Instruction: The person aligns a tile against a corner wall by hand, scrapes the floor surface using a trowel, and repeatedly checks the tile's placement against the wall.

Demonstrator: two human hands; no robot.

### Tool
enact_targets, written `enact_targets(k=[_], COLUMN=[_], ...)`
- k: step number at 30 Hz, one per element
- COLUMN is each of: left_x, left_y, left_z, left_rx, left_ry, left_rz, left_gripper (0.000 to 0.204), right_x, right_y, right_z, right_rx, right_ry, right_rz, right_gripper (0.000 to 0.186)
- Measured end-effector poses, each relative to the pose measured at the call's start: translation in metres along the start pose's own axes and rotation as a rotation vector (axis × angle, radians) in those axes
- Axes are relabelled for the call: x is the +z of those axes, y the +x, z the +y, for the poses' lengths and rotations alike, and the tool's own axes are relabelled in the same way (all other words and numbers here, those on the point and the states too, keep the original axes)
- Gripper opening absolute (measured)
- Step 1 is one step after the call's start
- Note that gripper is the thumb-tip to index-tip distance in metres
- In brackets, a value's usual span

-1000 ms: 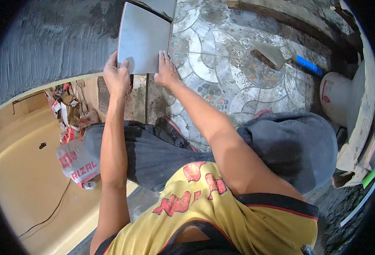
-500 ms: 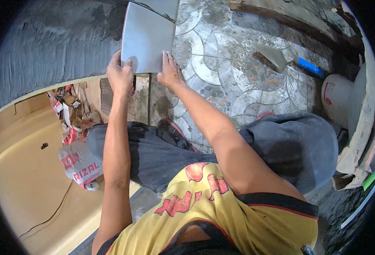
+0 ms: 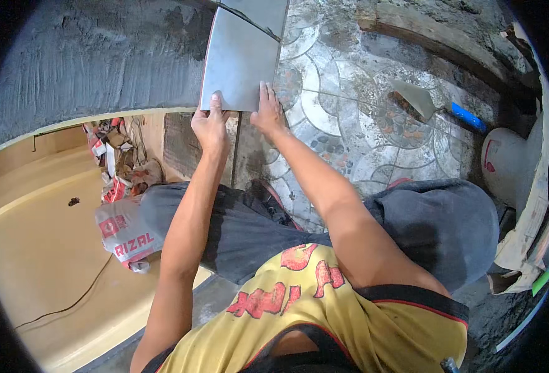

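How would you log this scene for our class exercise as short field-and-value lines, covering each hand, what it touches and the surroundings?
Held piece: smooth pale grey rectangular tile
Left hand: thumb on the tile's face, near left corner
Right hand: fingers extended at the near right corner; grip unclear
Beyond the tile: second pale grey tile, across a dark gap
Left of the tile: dark grey, streaked, coated surface
Floor: pale, patterned with curved bands and pebble-like patches
Tool: grey-bladed trowel with blue handle, on the floor
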State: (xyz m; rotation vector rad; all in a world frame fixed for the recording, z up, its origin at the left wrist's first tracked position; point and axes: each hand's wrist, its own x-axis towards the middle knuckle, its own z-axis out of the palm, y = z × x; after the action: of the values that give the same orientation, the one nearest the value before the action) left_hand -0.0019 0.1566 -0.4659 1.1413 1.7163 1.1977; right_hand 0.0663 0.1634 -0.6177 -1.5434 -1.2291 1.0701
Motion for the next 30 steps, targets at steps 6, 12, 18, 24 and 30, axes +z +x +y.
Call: enact_targets(k=[6, 12, 18, 24, 30], left_x=[0.003, 0.005, 0.01, 0.009, 0.007], left_y=[0.004, 0.007, 0.008, 0.009, 0.004], left_z=[-0.012, -0.013, -0.013, -0.011, -0.008], left_rx=[0.024, 0.085, 0.094, 0.097, 0.111], left_ry=[-0.034, -0.022, -0.028, 0.002, -0.037], left_rz=[0.034, 0.067, 0.112, 0.092, 0.075], left_gripper=[0.026, 0.023, 0.021, 0.024, 0.021], right_x=[0.003, 0.007, 0.008, -0.003, -0.002], right_y=[0.001, 0.0, 0.0, -0.001, -0.003], right_z=[0.003, -0.002, 0.003, -0.003, -0.006], right_rx=[-0.012, 0.016, 0.012, 0.035, 0.044], right_ry=[0.018, 0.048, 0.043, 0.021, 0.032], right_rz=[0.024, 0.0, 0.037, 0.003, -0.058], right_gripper=[0.09, 0.088, 0.087, 0.088, 0.09])
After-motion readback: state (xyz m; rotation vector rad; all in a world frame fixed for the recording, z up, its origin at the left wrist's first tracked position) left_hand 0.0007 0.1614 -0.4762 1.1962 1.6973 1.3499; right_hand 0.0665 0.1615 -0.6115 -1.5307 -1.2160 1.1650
